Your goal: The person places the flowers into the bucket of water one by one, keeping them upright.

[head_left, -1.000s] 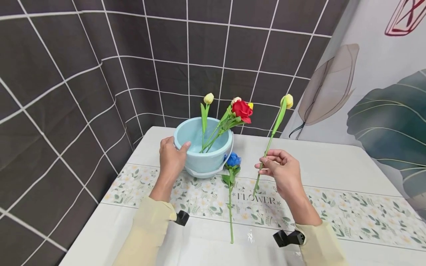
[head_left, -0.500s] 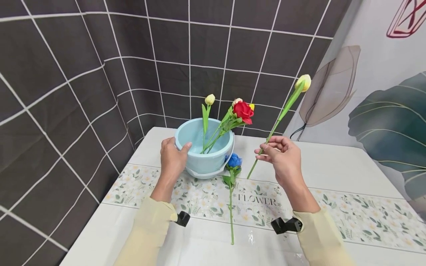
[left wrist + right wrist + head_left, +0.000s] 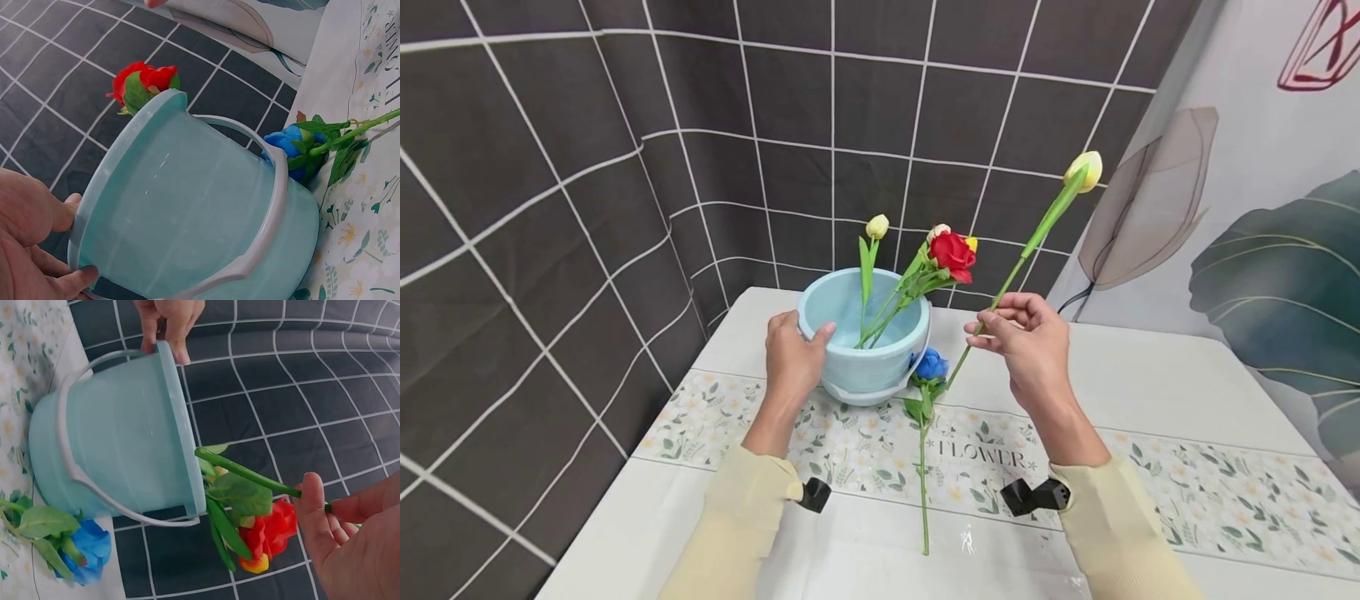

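My left hand (image 3: 793,354) grips the rim of a light blue bucket (image 3: 868,371) at its left side, thumb toward the inside. In the bucket stand a pale yellow tulip (image 3: 877,227), a red rose (image 3: 952,255) and, partly hidden behind the rose, a whitish and a yellow bloom. My right hand (image 3: 1030,337) pinches the green stem of another yellow tulip (image 3: 1082,172), bloom up and tilted right, right of the bucket. In the right wrist view the stem's cut end (image 3: 203,453) overlaps the bucket's rim. A blue rose (image 3: 931,365) lies on the table against the bucket's front right.
The white table (image 3: 1165,367) has a printed floral band with the word FLOWER. A dark tiled-pattern cloth (image 3: 887,100) hangs behind and at left, and a leaf-patterned cloth (image 3: 1285,275) at right. The bucket's white handle (image 3: 265,212) hangs down along its side.
My right hand has risen and moved slightly left with the tulip, which now tilts more to the right, its stem end higher and nearer the bucket. My left hand stays on the rim.
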Action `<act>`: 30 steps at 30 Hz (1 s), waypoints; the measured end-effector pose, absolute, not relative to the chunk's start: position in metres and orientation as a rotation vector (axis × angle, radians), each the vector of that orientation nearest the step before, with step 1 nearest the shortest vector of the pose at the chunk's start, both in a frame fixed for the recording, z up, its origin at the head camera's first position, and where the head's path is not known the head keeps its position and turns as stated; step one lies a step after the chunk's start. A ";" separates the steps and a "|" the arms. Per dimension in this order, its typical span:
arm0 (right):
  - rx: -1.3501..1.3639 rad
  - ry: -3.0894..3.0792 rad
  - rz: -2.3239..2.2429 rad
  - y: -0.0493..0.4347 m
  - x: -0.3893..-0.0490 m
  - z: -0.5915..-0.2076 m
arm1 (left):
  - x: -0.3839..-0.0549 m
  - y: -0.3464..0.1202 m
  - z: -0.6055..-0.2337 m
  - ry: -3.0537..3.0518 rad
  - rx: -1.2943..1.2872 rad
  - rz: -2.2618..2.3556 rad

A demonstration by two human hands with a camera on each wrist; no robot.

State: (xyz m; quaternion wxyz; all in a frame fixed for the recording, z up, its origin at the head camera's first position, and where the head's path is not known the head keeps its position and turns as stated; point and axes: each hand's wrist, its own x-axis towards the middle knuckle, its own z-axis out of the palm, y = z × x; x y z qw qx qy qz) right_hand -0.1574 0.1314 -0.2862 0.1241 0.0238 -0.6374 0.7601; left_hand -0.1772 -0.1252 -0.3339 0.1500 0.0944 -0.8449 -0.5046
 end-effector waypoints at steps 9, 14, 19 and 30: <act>0.110 -1.774 2.262 0.117 -0.172 -0.288 | -0.177 -0.124 -0.334 -2.431 0.264 -1.438; 0.113 -1.765 2.240 0.107 -0.180 -0.289 | -0.177 -0.125 -0.334 -2.426 0.268 -1.437; 0.109 -1.714 2.278 0.100 -0.186 -0.289 | -0.178 -0.125 -0.334 -2.426 0.264 -1.433; 0.120 -1.673 2.328 0.083 -0.195 -0.286 | -0.179 -0.124 -0.335 -2.423 0.262 -1.416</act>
